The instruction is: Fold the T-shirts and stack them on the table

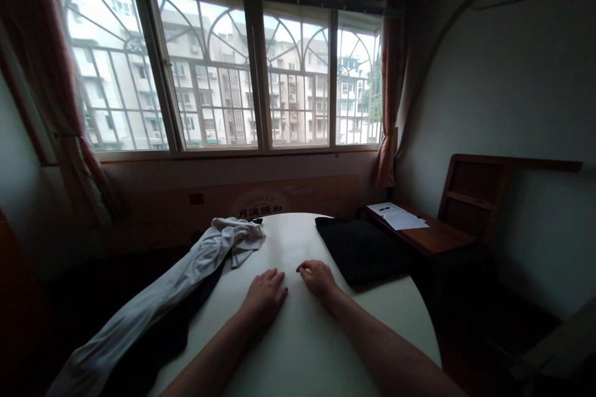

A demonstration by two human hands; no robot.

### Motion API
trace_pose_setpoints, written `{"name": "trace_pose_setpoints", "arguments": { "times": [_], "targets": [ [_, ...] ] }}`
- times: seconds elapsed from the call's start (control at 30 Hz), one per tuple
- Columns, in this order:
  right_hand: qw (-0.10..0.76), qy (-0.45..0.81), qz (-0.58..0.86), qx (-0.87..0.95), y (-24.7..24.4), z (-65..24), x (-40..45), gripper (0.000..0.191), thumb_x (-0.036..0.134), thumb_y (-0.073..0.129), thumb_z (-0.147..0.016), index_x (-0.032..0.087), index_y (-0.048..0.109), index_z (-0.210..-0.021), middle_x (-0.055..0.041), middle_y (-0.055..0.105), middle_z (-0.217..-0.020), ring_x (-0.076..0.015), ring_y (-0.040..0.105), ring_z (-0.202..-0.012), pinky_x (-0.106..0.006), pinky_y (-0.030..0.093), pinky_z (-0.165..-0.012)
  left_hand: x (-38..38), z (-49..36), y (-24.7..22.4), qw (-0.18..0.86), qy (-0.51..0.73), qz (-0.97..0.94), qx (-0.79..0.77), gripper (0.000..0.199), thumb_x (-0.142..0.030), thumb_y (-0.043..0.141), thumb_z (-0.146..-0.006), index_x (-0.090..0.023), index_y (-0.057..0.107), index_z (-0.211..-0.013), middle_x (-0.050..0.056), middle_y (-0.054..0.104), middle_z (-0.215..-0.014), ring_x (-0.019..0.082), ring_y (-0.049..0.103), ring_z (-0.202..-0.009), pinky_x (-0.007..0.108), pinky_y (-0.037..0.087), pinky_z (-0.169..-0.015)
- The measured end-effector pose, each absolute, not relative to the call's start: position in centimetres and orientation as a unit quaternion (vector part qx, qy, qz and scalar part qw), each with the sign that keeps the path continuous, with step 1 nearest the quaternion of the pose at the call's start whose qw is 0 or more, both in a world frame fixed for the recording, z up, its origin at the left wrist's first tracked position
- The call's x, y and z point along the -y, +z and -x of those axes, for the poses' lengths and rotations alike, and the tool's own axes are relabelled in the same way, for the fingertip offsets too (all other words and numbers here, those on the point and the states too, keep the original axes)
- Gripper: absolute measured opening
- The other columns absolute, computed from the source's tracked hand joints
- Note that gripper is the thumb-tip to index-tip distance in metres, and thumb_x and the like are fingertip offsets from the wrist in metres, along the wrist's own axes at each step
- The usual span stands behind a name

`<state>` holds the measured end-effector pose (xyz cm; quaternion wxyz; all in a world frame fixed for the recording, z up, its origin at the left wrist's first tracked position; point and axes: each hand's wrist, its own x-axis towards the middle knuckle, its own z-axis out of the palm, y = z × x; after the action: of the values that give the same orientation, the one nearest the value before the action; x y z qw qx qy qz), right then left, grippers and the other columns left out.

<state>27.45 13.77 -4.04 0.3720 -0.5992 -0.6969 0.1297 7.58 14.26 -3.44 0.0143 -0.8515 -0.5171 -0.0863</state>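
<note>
My left hand [267,295] rests palm down on the white round table [288,347], fingers stretched forward and holding nothing. Close to its right, my right hand [318,277] lies on the same table with loosely curled fingers and nothing visible in them. The two hands are apart. A folded black cloth [365,251] lies just right of my right hand. Left of my left hand, a crumpled light grey garment [186,270] stretches along the table's left edge, with dark cloth [162,329] beneath it.
At the right stands a brown wooden desk [440,237] with white papers [403,218] and a pen on it. A wooden panel [479,192] stands behind it. Barred windows [298,87] with tied curtains [387,124] span the far wall. A cardboard piece [316,189] stands below them.
</note>
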Motion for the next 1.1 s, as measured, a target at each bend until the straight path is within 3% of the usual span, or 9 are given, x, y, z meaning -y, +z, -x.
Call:
{"name": "trace_pose_setpoints", "arguments": {
  "times": [0.57, 0.9, 1.1],
  "targets": [
    [0.364, 0.118, 0.604, 0.699, -4.2, -27.3, -13.8, 0.024, 0.025, 0.056, -0.089, 0.028, 0.079, -0.098, -0.0012, 0.076, -0.106, -0.0196, 0.067, -0.105, -0.028, 0.044, -0.095, -14.3, -7.5, -3.7, 0.011, -0.113, 0.850, 0.514, 0.050, -0.036, 0.051, -0.094, -0.015, 0.057, -0.139, 0.018, 0.052, -0.147, 0.033, 0.047, -0.138, 0.050, 0.034, -0.116],
    [0.348, 0.107, 0.594, 0.717, -4.3, -27.4, -13.5, 0.026, 0.025, 0.056, -0.088, 0.029, 0.078, -0.100, -0.0011, 0.075, -0.108, -0.0205, 0.065, -0.107, -0.030, 0.042, -0.097, -14.0, -7.4, -2.6, 0.022, -0.290, 0.861, 0.417, 0.041, -0.019, 0.057, -0.088, -0.019, 0.065, -0.128, 0.013, 0.063, -0.134, 0.027, 0.058, -0.124, 0.045, 0.047, -0.109],
    [0.348, 0.104, 0.595, 0.717, -4.4, -27.4, -13.6, 0.026, 0.023, 0.056, -0.087, 0.029, 0.078, -0.101, -0.0011, 0.075, -0.108, -0.0208, 0.065, -0.107, -0.030, 0.042, -0.097, -13.9, -7.3, -2.7, 0.022, -0.306, 0.860, 0.408, 0.039, -0.018, 0.057, -0.087, -0.021, 0.066, -0.125, 0.012, 0.064, -0.131, 0.027, 0.060, -0.122, 0.046, 0.049, -0.107]
  ]
}}
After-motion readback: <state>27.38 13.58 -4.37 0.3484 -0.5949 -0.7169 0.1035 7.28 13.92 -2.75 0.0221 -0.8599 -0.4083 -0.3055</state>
